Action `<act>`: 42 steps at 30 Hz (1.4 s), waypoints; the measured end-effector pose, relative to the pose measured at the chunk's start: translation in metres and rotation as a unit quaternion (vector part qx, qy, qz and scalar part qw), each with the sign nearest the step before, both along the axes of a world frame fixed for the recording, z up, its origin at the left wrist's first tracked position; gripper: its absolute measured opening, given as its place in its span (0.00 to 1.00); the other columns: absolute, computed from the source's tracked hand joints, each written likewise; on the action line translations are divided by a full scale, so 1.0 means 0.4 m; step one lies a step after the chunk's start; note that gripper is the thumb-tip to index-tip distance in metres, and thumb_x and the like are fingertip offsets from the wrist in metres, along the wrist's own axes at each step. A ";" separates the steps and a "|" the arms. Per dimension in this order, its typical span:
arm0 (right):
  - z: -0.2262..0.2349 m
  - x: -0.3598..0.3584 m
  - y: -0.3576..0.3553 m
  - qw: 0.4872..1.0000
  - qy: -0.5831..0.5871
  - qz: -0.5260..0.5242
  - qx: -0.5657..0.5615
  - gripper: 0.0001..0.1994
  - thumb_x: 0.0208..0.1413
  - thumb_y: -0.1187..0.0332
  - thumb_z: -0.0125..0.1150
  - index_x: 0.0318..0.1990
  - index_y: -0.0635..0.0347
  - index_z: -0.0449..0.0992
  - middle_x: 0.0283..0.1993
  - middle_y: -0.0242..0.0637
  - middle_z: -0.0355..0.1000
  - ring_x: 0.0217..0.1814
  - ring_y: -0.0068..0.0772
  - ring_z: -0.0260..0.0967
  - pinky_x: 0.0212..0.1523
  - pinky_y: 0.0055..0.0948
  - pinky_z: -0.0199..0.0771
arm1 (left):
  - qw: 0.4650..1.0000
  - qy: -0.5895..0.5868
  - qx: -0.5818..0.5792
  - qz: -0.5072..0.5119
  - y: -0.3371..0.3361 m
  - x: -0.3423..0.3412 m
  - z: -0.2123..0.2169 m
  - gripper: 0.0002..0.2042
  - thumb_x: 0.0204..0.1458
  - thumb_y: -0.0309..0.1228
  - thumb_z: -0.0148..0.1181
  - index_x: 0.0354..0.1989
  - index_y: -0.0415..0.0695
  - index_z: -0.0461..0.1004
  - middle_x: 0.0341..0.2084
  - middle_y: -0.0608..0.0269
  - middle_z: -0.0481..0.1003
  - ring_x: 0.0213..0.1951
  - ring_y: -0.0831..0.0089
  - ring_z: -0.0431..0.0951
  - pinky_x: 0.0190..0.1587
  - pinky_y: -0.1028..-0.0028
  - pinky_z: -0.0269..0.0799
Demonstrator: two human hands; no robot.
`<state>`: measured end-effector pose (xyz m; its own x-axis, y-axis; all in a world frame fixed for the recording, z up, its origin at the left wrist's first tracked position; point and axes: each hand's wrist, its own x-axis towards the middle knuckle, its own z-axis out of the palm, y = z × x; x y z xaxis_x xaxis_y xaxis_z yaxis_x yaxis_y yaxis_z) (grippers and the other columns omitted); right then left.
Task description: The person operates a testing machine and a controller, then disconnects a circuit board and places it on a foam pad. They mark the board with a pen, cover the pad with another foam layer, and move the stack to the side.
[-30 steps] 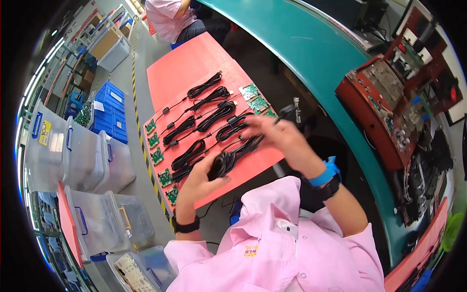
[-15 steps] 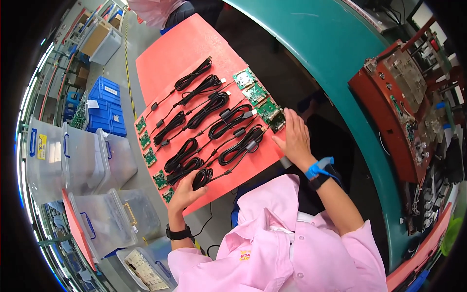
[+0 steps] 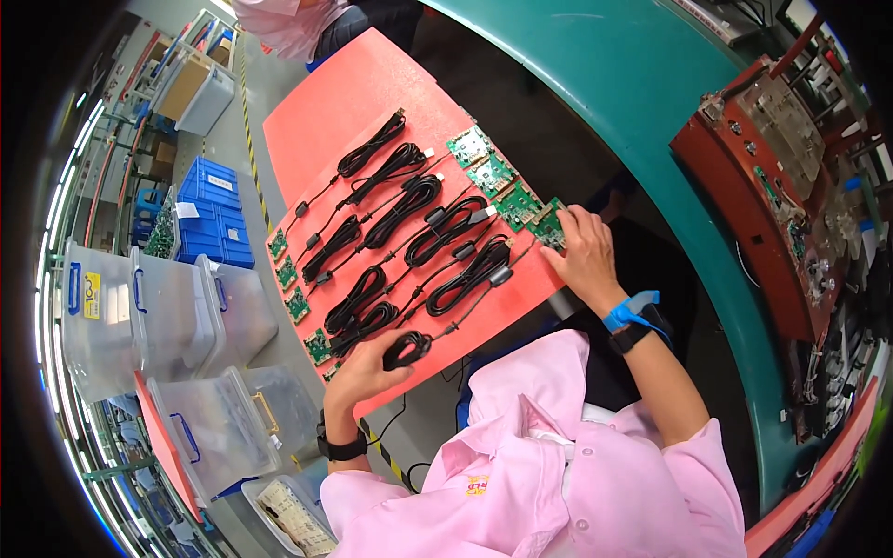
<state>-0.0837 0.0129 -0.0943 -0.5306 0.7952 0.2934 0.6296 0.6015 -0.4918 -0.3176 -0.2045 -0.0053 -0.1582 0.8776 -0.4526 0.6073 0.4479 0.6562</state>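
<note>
A pink-red board (image 3: 326,84) carries several coiled black cables (image 3: 402,212) in slanted rows. Small green circuit boards (image 3: 298,305) line its left edge, and larger green boards (image 3: 490,174) run along the right edge. My left hand (image 3: 366,370) is closed on the nearest cable coil (image 3: 406,350), at the front left of the board. At the right edge, my right hand (image 3: 588,259) grips the outer side of the nearest large circuit board (image 3: 551,226), thumb and fingers at its rim. The fingertips of my left hand are partly hidden.
Clear plastic bins (image 3: 177,307) and blue crates (image 3: 214,214) stand on the left. A green bench (image 3: 651,112) curves along the right, bearing a red-brown fixture (image 3: 744,205). Another person (image 3: 307,28) sits beyond the far edge.
My left hand has closed on the nearest cable coil and shifted it slightly right. My right hand has moved right, with the nearest large circuit board tilted along with it.
</note>
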 end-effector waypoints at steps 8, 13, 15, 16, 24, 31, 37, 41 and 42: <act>-0.044 0.025 -0.042 0.999 -0.029 0.024 -0.009 0.26 0.32 0.65 0.66 0.42 0.65 0.67 0.45 0.41 0.63 0.45 0.41 0.60 0.45 0.35 0.60 | 0.985 0.148 -0.041 -0.075 -0.058 0.022 -0.106 0.19 0.34 0.28 0.60 0.38 0.39 0.65 0.26 0.51 0.70 0.30 0.54 0.71 0.30 0.64 0.66; -0.085 0.010 -0.040 1.000 -0.002 0.018 0.002 0.25 0.32 0.64 0.66 0.41 0.65 0.68 0.44 0.41 0.63 0.44 0.40 0.60 0.43 0.34 0.60 | 0.968 0.249 0.035 0.000 -0.111 0.034 -0.154 0.18 0.34 0.24 0.59 0.38 0.40 0.64 0.30 0.51 0.67 0.34 0.52 0.70 0.31 0.63 0.67; -0.075 0.005 -0.040 1.000 -0.012 0.015 -0.006 0.25 0.32 0.64 0.66 0.41 0.65 0.67 0.43 0.41 0.63 0.43 0.40 0.60 0.43 0.35 0.60 | 0.967 0.247 0.062 0.030 -0.116 0.053 -0.150 0.19 0.35 0.23 0.58 0.39 0.40 0.64 0.32 0.51 0.67 0.35 0.52 0.69 0.32 0.63 0.66; -0.070 0.001 -0.038 1.000 -0.022 0.010 -0.014 0.25 0.32 0.64 0.66 0.41 0.65 0.67 0.43 0.40 0.63 0.43 0.40 0.60 0.43 0.35 0.60 | 0.964 0.245 0.090 0.058 -0.112 0.064 -0.149 0.19 0.35 0.22 0.57 0.40 0.41 0.65 0.34 0.51 0.66 0.36 0.53 0.69 0.34 0.63 0.66; -0.084 -0.007 -0.039 0.999 -0.029 -0.024 -0.020 0.26 0.32 0.64 0.67 0.41 0.64 0.66 0.41 0.40 0.62 0.43 0.40 0.59 0.43 0.35 0.59 | 0.923 0.325 0.202 0.042 -0.112 0.064 -0.172 0.22 0.35 0.16 0.52 0.45 0.42 0.65 0.36 0.53 0.66 0.38 0.56 0.68 0.38 0.65 0.65; -0.079 -0.013 -0.038 0.999 -0.015 -0.028 -0.022 0.26 0.32 0.64 0.67 0.41 0.64 0.66 0.41 0.40 0.62 0.43 0.40 0.59 0.43 0.35 0.59 | 0.906 0.371 0.200 0.031 -0.116 0.047 -0.204 0.20 0.38 0.20 0.53 0.44 0.42 0.67 0.35 0.55 0.67 0.37 0.60 0.67 0.39 0.68 0.64; -0.079 -0.008 -0.036 0.999 -0.020 -0.013 -0.047 0.26 0.33 0.65 0.66 0.43 0.64 0.66 0.43 0.41 0.61 0.44 0.41 0.59 0.43 0.36 0.59 | 0.910 0.357 0.210 0.005 -0.118 0.051 -0.197 0.20 0.36 0.21 0.57 0.43 0.42 0.67 0.36 0.55 0.66 0.38 0.59 0.68 0.39 0.67 0.64; -0.086 0.000 -0.050 0.999 0.004 -0.015 -0.038 0.26 0.35 0.66 0.65 0.44 0.65 0.65 0.46 0.42 0.61 0.47 0.42 0.59 0.45 0.37 0.59 | 0.893 0.369 0.255 0.031 -0.092 0.089 -0.166 0.17 0.38 0.22 0.59 0.41 0.41 0.68 0.38 0.56 0.66 0.39 0.59 0.67 0.40 0.68 0.64; -0.085 0.006 -0.055 0.999 0.003 -0.018 -0.038 0.26 0.35 0.66 0.65 0.44 0.65 0.65 0.46 0.42 0.61 0.47 0.42 0.59 0.45 0.37 0.59 | 0.894 0.368 0.256 0.029 -0.083 0.100 -0.163 0.17 0.38 0.22 0.59 0.41 0.41 0.68 0.38 0.56 0.66 0.39 0.59 0.67 0.40 0.68 0.64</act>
